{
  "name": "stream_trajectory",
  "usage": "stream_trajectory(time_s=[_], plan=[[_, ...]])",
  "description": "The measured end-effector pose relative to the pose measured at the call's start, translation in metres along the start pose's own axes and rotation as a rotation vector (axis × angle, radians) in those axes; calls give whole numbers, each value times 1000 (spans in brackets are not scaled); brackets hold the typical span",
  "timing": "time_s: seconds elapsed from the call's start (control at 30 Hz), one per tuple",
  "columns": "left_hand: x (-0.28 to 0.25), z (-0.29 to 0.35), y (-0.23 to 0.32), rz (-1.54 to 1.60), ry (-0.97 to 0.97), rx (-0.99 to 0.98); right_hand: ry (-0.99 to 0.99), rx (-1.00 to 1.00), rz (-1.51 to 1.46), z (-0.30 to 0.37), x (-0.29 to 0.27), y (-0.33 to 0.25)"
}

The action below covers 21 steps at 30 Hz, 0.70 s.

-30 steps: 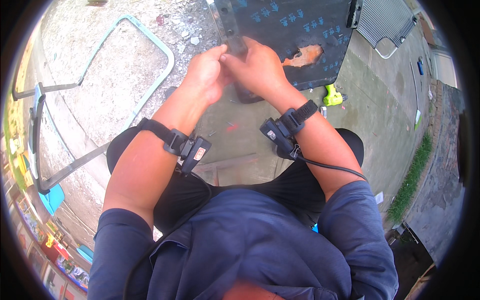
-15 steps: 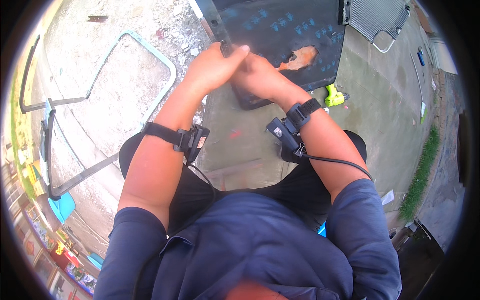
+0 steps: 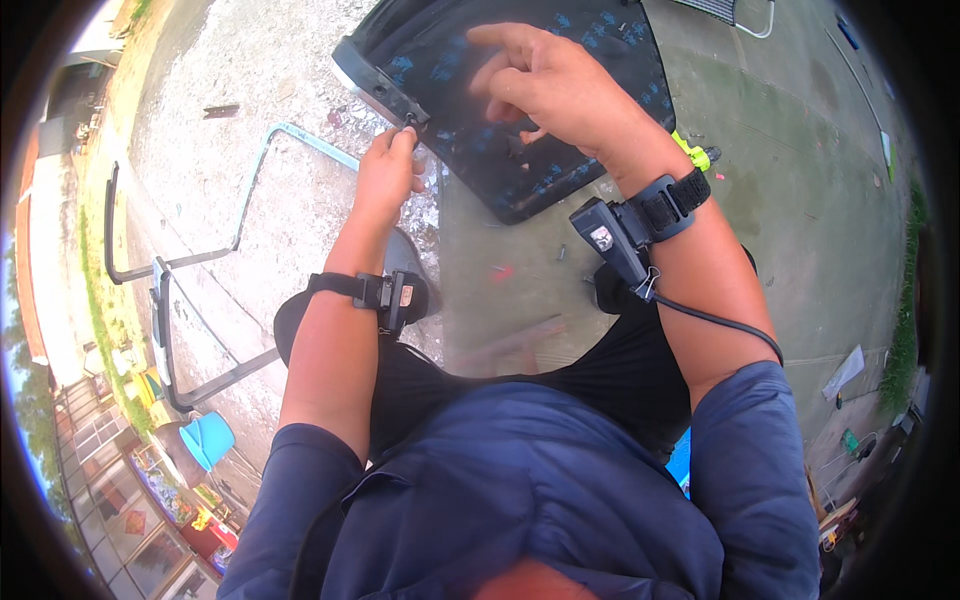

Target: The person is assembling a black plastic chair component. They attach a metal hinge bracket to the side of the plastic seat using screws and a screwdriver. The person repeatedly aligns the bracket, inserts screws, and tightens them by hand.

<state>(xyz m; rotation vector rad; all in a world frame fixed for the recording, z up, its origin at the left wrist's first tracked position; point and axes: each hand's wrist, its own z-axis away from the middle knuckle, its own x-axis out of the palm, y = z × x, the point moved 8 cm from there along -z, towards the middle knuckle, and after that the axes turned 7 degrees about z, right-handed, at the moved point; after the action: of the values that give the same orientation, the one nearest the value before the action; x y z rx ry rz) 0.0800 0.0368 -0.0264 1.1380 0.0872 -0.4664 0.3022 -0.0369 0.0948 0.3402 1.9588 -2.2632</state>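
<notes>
A black panel [image 3: 465,150] with blue printed marks lies tilted ahead of me. A dark metal bar [image 3: 385,92] runs along its left edge. At the bar's near end, the thumb and fingers of my left hand [image 3: 388,172] pinch something small and dark, too small to make out. My right hand [image 3: 565,90] hovers over the panel with its index finger stretched out and the others loosely bent, holding nothing visible. Partly behind the right wrist, a torn brownish patch [image 3: 530,138] shows on the panel. Straps with small black devices circle both forearms.
Bent metal frames [image 3: 240,215] lie on the rough ground to the left. A bright green power tool [image 3: 697,152] lies beyond my right wrist. A blue bucket [image 3: 208,440] stands at lower left. Small bolts [image 3: 562,252] are scattered on the concrete, and a grass strip edges the right.
My right hand has parted from the left and moved up and right over the panel, its fingers opening. The left hand remains at the bar's end. The whole view has shifted.
</notes>
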Motion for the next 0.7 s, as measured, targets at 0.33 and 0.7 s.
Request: stream_trajectory(time_s=[0.33, 0.7], plan=[[21, 3, -45, 799, 4, -238, 129, -159, -16, 11, -47, -10], [14, -3, -11, 123, 5, -216, 143, -104, -137, 26, -66, -20]])
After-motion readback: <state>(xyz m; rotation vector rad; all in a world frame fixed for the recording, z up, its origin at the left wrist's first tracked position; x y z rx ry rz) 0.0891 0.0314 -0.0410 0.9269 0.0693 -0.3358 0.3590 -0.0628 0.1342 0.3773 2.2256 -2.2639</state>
